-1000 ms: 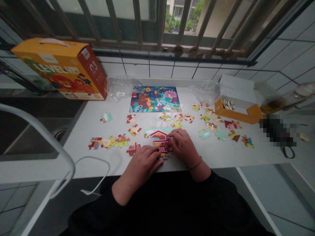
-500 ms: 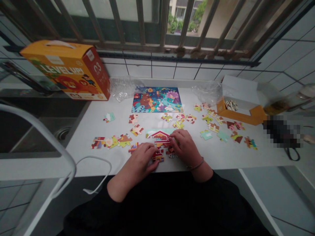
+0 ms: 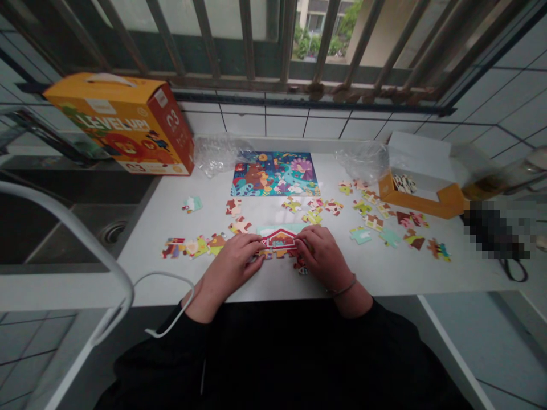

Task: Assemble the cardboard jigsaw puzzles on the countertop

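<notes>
Between my hands lies a joined strip of jigsaw puzzle with a red barn roof on it. My left hand is closed at the strip's left end, fingertips gripping a red-and-white puzzle piece. At the other end, my right hand has curled fingers pressed on the strip's right edge. Partly under that hand sits a dark red puzzle piece. Left of my left hand are several loose pieces, among them a yellow-green one. My palms hide some of the pieces.
Behind the strip lies a colourful animal picture sheet. A large orange box stands back left by the sink. Crumpled clear plastic, an open small box and scattered pieces surround it. A white cable hangs at left.
My left hand has moved up and left, from the red piece below the strip to the strip's left end. My right hand has stayed nearly still.
</notes>
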`<state>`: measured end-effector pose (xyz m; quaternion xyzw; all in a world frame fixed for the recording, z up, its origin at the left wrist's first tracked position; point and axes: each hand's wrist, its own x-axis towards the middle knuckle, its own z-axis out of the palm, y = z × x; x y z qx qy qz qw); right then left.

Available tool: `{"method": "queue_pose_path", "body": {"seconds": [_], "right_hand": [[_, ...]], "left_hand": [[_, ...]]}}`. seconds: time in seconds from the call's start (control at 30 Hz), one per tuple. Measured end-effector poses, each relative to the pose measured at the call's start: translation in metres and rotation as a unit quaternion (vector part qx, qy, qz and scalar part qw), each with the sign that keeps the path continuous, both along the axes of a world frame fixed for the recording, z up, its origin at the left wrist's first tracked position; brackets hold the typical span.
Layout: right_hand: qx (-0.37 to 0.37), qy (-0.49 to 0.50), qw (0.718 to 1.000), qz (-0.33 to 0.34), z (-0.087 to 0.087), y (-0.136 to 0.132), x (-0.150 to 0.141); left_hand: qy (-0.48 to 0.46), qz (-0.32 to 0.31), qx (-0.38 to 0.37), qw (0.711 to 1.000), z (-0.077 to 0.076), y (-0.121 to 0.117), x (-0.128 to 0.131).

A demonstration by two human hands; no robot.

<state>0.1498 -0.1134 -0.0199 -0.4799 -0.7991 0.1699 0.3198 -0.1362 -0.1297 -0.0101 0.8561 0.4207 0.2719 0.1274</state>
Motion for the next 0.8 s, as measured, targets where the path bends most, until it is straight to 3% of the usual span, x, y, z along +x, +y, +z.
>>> {"method": "queue_pose_path", "body": {"seconds": [0.2,0.53,0.8], "right_hand": [[-0.009,-0.010,1.000,0.001,0.001,-0.001,0.000],[-0.005,-0.025,1.000,-0.003,-0.001,-0.001,-0.001],[-0.001,-0.025,1.000,-0.003,0.001,-0.002,-0.002]], "left_hand": [[-0.011,0.008,0.014,1.000,-0.008,-0.004,0.003],[-0.037,-0.001,0.002,0.999,-0.006,-0.006,0.008],[0.031,0.034,0.022,0.999,-0.005,-0.007,0.015]]}}
